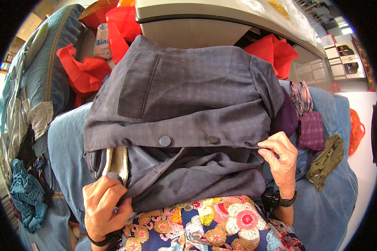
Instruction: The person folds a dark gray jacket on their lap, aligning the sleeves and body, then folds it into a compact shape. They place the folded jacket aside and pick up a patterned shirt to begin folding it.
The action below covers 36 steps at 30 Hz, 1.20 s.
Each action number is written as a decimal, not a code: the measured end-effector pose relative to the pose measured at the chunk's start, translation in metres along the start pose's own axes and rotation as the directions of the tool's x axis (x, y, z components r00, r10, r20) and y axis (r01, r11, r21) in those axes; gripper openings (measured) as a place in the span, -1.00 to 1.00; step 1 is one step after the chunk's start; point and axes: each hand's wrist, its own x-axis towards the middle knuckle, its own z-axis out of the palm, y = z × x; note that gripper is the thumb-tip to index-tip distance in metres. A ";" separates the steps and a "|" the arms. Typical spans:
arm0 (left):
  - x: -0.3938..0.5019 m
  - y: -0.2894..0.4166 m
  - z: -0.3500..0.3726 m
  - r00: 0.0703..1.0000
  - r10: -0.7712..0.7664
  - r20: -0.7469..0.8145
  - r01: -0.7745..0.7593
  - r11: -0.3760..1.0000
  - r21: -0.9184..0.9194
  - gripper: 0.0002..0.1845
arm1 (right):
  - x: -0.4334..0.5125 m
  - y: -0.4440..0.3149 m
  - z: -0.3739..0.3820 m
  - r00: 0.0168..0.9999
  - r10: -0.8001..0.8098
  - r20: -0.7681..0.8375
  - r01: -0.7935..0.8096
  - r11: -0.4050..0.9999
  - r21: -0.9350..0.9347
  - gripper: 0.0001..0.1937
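A dark grey checked jacket (188,84) lies spread across the lap, its front partly parted so that a dark lining and a cream strip (114,163) show. Several dark buttons run along its front edge, one of them a round button (165,141) near the middle. My left hand (105,204) grips the near front panel of the jacket at the lower left. With thumb and forefinger, my right hand (279,157) pinches the far front edge beside the rightmost button (250,144). A large flap pocket (138,84) sits on the upper left of the jacket.
Blue fabric covers the sofa seat (320,213). A purple checked cloth (312,130) and an olive cloth (326,163) lie at the right, a teal garment (28,196) at the left. Beyond the jacket stand a grey table (194,33) and red bags (122,28).
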 end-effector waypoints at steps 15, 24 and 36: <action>-0.008 -0.003 -0.015 0.916 0.263 -0.302 -0.339 0.910 -0.237 -0.75 | 0.025 -0.024 0.026 0.920 -0.338 0.199 0.306 0.936 0.174 -0.55; -0.008 -0.007 -0.015 0.905 0.218 -0.365 -0.346 0.876 -0.336 -0.76 | 0.037 -0.029 0.034 0.895 -0.390 0.217 0.397 0.918 0.010 -0.66; 0.000 -0.044 0.004 0.946 -0.281 -0.161 0.206 0.905 -0.372 -0.77 | 0.034 -0.032 0.009 0.857 0.140 0.497 -0.410 0.768 0.492 -0.74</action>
